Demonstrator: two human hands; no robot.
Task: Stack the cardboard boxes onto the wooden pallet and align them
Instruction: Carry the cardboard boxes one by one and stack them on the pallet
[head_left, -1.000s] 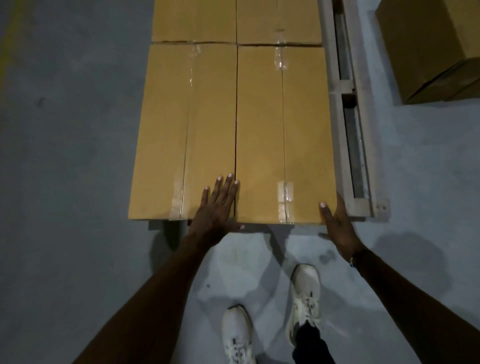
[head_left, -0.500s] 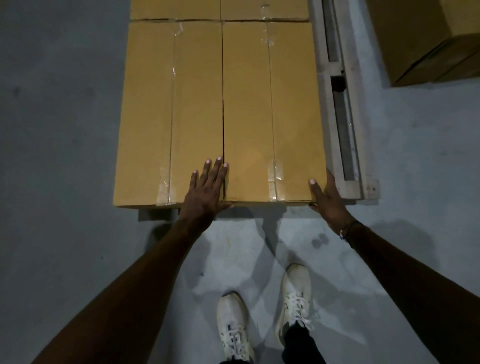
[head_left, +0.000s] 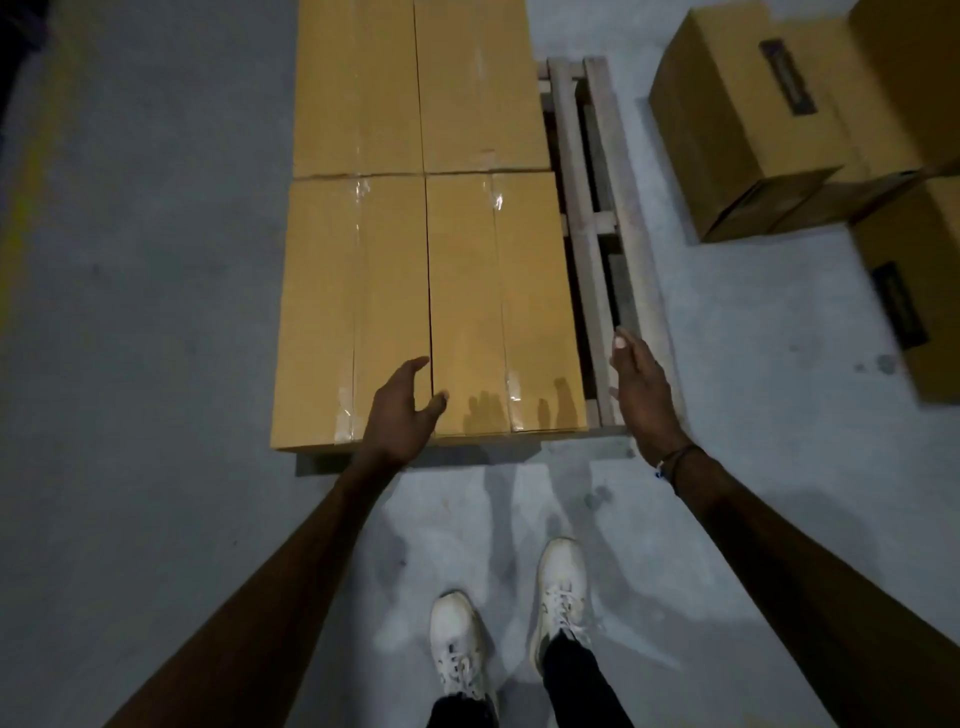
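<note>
Several tan cardboard boxes lie flat on the wooden pallet, packed side by side in two rows. The near right box and near left box meet at a dark seam. My left hand hovers over that seam at the near edge, fingers curled and apart, holding nothing. My right hand is raised beside the near right box, over the pallet's bare right slats, fingers loosely extended, empty. The far row of boxes butts against the near row.
More cardboard boxes stand on the grey floor to the right, one nearer at the right edge. My feet in white shoes stand just in front of the pallet. A yellow floor line runs along the left.
Both hands have lifted off the near box edges. The left palm no longer lies flat on the seam, and the right hand has moved out over the pallet slats. The view pulled back.
</note>
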